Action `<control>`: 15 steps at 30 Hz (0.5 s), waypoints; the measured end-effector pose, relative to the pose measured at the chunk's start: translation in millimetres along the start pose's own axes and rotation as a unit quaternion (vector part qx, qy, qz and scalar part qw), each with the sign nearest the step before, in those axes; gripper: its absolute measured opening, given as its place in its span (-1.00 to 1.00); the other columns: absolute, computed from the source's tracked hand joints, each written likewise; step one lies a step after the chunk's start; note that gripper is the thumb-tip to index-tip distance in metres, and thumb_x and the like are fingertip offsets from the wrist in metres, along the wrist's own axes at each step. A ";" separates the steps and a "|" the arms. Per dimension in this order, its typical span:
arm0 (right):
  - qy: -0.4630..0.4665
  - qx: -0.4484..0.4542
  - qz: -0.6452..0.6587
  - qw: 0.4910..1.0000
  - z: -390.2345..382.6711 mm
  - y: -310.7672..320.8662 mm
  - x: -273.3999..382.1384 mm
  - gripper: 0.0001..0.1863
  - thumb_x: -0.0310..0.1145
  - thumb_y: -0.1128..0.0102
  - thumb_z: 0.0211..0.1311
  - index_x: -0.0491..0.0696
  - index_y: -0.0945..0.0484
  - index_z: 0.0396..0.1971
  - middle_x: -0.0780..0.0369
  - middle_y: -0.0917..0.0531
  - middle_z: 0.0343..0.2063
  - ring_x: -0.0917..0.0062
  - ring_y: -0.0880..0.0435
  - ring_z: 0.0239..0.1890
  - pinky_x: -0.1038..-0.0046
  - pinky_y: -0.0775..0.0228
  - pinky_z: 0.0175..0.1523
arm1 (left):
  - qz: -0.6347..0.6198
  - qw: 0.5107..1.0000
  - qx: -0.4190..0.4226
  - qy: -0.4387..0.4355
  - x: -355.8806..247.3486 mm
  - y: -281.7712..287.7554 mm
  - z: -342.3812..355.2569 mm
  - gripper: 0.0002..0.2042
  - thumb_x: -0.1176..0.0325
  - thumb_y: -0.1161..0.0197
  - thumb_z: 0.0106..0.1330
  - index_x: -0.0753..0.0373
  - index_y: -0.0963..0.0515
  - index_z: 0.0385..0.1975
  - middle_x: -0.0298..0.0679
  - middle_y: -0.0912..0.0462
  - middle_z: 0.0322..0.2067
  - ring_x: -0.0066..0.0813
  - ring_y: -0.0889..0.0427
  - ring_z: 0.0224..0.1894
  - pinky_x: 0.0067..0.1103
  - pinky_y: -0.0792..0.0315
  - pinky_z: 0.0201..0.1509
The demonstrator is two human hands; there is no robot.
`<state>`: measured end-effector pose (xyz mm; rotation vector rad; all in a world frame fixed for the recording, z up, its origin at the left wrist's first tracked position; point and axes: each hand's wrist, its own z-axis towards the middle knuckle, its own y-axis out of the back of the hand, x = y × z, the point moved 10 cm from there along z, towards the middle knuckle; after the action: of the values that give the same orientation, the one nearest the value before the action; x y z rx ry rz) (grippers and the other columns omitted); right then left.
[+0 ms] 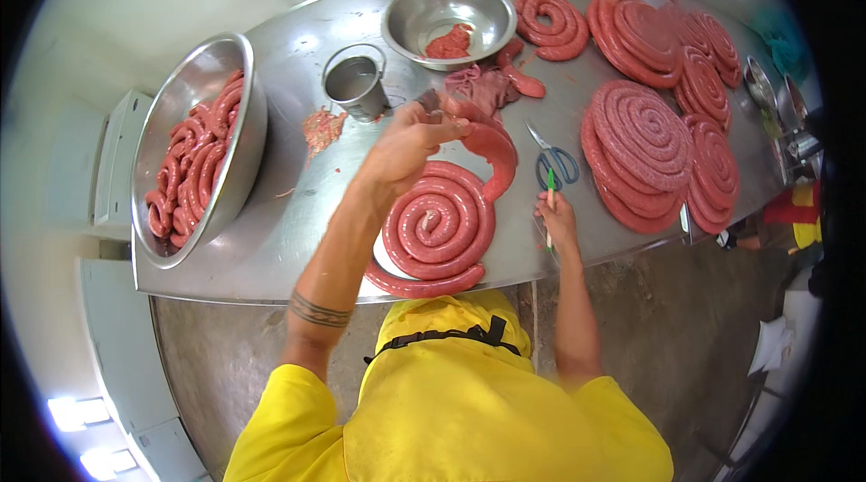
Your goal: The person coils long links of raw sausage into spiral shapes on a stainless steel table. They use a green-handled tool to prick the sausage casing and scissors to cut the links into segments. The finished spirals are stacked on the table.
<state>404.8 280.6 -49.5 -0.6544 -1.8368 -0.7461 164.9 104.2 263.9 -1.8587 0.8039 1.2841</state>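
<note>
My left hand (410,144) is raised over the steel table, closed on the end of a loose length of red sausage (494,157), which arcs down to a coiled sausage (424,247) at the table's front edge. My right hand (557,216), closed round a thin green-handled tool (549,229), is low at the right of that coil, just below blue-handled scissors (559,168). A pink crumpled cloth or casing (478,87) lies behind my left hand.
A large bowl of sausages (194,166) fills the left end. At the back stand a metal pail (352,85) and a bowl with some minced meat (448,45). Several stacked coils (636,144) and metal utensils (762,90) occupy the right. Meat scraps (320,132) lie beside the pail.
</note>
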 end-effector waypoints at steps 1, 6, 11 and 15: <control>-0.009 -0.010 -0.008 1.000 1.5 1.7 -3.2 -0.76 -0.42 -0.16 0.36 -0.12 -0.57 -0.02 0.27 -0.67 -0.31 0.57 -0.67 -0.31 0.49 -0.47 -0.19 | 0.013 1.000 0.000 0.004 -16.1 8.4 -12.2 -0.82 0.44 -0.36 0.28 0.07 -0.51 -0.21 -0.46 -0.66 -0.28 -0.70 -0.57 -0.26 -0.64 -0.20 -0.24; -0.014 0.000 -0.008 1.000 3.9 4.2 -10.1 -0.75 -0.39 -0.18 0.35 -0.10 -0.58 -0.02 0.30 -0.67 -0.30 0.58 -0.65 -0.32 0.47 -0.46 -0.21 | 0.018 0.996 0.033 -0.078 -117.8 53.3 -78.8 -0.82 0.56 -0.32 0.30 0.18 -0.48 -0.22 -0.41 -0.58 -0.35 -0.64 -0.56 -0.27 -0.68 -0.29 -0.19; 0.004 -0.015 -0.055 0.998 11.6 10.4 -15.1 -0.78 -0.38 -0.18 0.35 -0.10 -0.59 -0.06 0.28 -0.66 -0.30 0.58 -0.63 -0.31 0.44 -0.44 -0.22 | 0.076 0.989 -0.069 -0.105 -200.9 153.4 -150.8 -0.93 0.49 -0.25 0.37 0.22 -0.49 -0.24 -0.31 -0.59 -0.31 -0.55 -0.59 -0.23 -0.58 -0.43 -0.09; 0.024 -0.054 -0.136 0.989 19.5 13.8 -21.3 -0.80 -0.41 -0.16 0.34 -0.12 -0.58 -0.09 0.21 -0.67 -0.30 0.46 -0.66 -0.29 0.37 -0.47 -0.14 | 0.134 0.969 -0.194 -0.071 -242.1 280.9 -204.0 -0.89 0.36 -0.29 0.39 0.21 -0.55 -0.21 -0.28 -0.65 -0.31 -0.47 -0.66 -0.24 -0.52 -0.53 -0.15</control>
<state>410.6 302.1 -72.6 -0.4543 -1.8726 -1.0372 -37.3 -196.9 482.0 -1.9731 0.7878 1.8315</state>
